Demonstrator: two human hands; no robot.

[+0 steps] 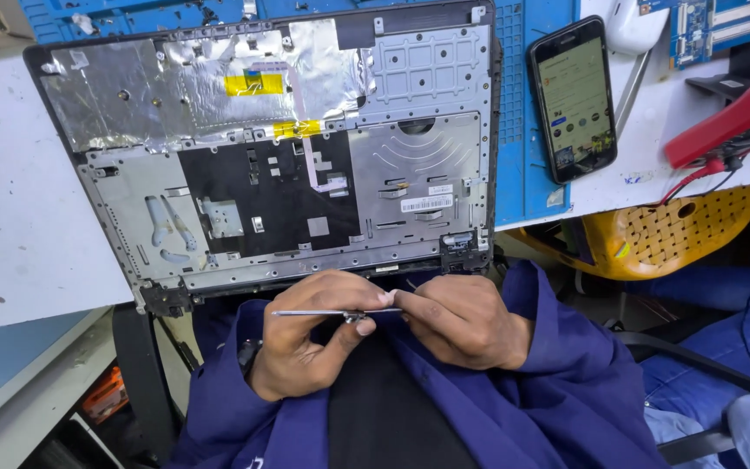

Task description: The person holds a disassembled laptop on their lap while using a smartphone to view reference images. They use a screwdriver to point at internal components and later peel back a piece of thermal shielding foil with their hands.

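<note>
I note silver foil (158, 82) with yellow tape (253, 84), a blue mat (523, 104), a yellow perforated stool (679, 230), and blue sleeves (557, 382).

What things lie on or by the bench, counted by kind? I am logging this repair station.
Opened laptop shell: 1
Smartphone: 1
Blue work mat: 1
Red tool: 1
Yellow plastic stool: 1
Thin metal tool, held between left hand and right hand: 1
Total: 6

Lit phone screen (576, 97) at 2 o'clock, dark frame, pale yellowish. White barcode label (427, 203) centre-right on laptop shell; yellow sticker (253, 84) at 11 o'clock.
</note>
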